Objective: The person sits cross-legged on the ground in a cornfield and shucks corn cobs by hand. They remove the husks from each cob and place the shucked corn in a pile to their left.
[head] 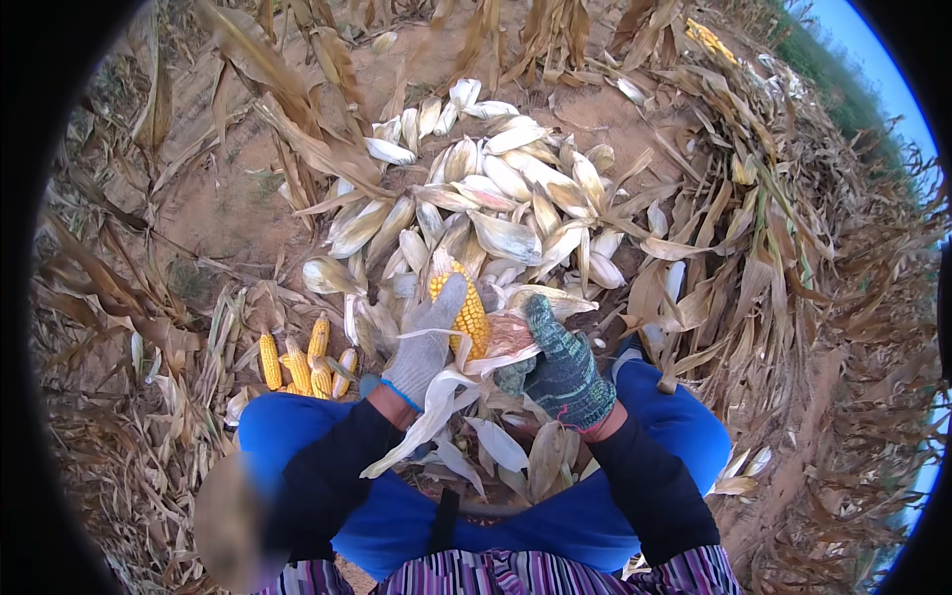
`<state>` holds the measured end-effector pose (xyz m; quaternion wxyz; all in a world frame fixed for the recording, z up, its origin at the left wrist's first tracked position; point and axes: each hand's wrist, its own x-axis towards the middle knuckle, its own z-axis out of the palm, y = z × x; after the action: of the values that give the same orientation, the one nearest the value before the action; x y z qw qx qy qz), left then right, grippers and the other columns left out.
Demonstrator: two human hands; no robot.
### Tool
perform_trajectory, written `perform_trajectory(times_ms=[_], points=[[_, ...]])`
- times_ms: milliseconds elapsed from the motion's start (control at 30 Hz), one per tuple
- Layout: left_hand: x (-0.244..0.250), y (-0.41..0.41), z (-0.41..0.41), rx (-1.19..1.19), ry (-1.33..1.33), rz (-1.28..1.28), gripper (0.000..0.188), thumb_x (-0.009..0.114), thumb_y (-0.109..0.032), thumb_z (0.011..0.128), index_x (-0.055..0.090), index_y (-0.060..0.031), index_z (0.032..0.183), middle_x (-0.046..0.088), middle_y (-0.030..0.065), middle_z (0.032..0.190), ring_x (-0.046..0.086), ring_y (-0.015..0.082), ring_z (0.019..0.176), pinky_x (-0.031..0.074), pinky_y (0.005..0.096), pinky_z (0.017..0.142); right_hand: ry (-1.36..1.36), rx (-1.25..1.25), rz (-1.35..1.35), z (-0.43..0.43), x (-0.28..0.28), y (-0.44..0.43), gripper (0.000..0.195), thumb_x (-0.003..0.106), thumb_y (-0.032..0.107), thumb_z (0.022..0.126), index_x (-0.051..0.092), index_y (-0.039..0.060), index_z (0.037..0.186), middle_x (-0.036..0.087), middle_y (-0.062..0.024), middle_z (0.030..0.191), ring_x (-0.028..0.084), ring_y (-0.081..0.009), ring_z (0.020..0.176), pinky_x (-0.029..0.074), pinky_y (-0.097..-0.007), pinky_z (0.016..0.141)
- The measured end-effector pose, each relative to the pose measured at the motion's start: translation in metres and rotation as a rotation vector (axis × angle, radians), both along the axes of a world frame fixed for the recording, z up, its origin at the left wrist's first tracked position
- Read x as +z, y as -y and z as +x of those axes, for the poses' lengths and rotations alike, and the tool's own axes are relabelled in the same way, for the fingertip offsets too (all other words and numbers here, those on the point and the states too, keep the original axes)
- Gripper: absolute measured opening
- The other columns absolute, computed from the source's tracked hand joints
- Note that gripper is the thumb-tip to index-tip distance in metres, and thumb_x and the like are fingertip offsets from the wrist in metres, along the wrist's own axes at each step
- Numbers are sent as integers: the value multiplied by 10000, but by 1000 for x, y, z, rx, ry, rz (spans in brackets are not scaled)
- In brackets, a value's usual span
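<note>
My left hand, in a pale grey knit glove, grips a yellow ear of corn with the thumb along its kernels. The kernels are bare on the side facing me, and the pale tip points away from me. My right hand, in a dark green patterned knit glove, pinches the peeled-back husk at the ear's right side. A long strip of dry husk hangs from the ear's lower end over my left wrist. The fingers under the ear are partly hidden.
Ahead lies a heap of unhusked ears on reddish soil. Several bare yellow cobs lie beside my left knee. Loose husks cover the ground between my legs. Dry corn stalks are piled at the right, with more yellow ears far off.
</note>
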<state>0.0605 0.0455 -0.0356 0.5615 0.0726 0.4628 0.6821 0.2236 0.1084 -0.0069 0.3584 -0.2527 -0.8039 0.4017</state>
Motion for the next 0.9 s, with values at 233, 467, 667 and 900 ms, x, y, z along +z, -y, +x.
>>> perform_trajectory(times_ms=[233,467,667,900], points=[[34,2,-49,341,137,175,480,655,-438,851,532,-51,1107,606,41,871,622,166,751,527,277,696,512,152,-646,33,-45,-21,391,595,297,884,580,28,1167,643,-111,1047,638,-239,862,500,-355,719],[40,17,-22,55,-489,46,363,647,-186,855,506,-20,1144,592,33,989,580,107,885,482,255,780,652,-316,-112,65,-53,-42,605,717,318,761,509,20,1245,547,-192,1227,541,-307,1129,421,-367,964],[32,17,8,-185,-681,-45,410,676,-184,829,497,-16,1157,565,13,993,545,83,891,477,247,766,102,42,-88,23,-7,-13,822,768,228,755,306,9,1399,465,-143,1338,432,-239,1260,333,-351,1063],[43,19,21,-158,-122,131,435,583,-206,893,438,-32,1264,574,94,1116,586,217,1039,505,359,887,72,296,-851,-9,-34,27,644,750,290,774,452,-9,1260,589,-122,1129,565,-210,1074,440,-360,925]])
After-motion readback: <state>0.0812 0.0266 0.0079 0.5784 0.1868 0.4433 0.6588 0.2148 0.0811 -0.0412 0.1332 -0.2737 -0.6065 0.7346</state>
